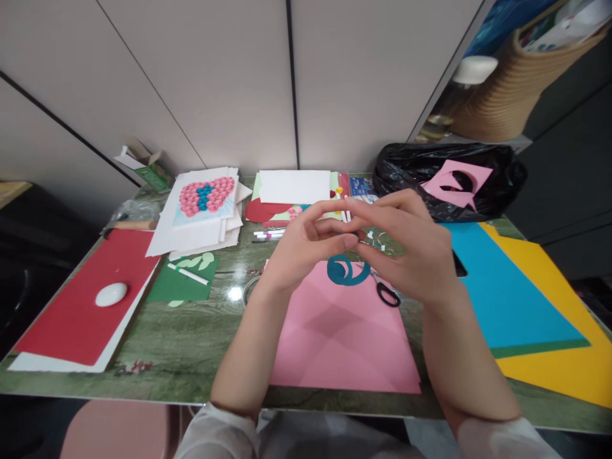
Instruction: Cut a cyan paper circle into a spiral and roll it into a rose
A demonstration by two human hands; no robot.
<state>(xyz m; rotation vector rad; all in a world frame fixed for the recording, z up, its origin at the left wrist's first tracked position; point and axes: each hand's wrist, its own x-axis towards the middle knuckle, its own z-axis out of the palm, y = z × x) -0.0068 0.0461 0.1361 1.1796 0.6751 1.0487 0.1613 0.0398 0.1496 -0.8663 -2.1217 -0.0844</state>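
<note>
My left hand [306, 245] and my right hand [414, 245] are raised over the pink paper [339, 338], their fingertips meeting in a pinch. Something small and dark shows between the fingers, mostly hidden; I cannot make out what it is. Just below the fingertips is a teal paper spiral [356, 277], curled into a wide loop; whether it joins what the fingers hold is hidden. Partly behind my right hand, the scissors [388, 294] show a black handle loop at the edge of the pink sheet.
Left are red paper [71, 306] with a white oval object [111, 294], and green scraps [184, 287] with a white pen. Behind lies a picture with pink and blue paper balls [205, 194]. Blue paper [511, 293], yellow paper [564, 376] and a black plastic bag [401, 172] are right.
</note>
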